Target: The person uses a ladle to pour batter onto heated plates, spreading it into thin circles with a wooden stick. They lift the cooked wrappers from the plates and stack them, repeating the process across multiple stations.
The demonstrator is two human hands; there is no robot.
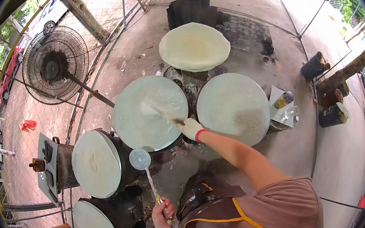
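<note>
My right hand [192, 128], in a white glove with a red cuff, grips a brush [163, 113] that is blurred as it sweeps over the middle round griddle [148, 131]. My left hand [162, 211] holds the long handle of a ladle [140, 159], whose round bowl hangs between the middle griddle and the left griddle [96, 164]. A thin pale sheet covers each of these discs. To the right lies another coated round griddle [231, 104], and a fourth [193, 46] sits at the back. A fifth [95, 225] stands at the lower left.
A standing fan [55, 65] leans at the left by the wire fence. Dark stacked cylinders [190, 7] stand behind the far griddle. Bottles [283, 100] rest on a tray at the right, near dark pots [314, 66] and a log [350, 68]. Concrete floor all around.
</note>
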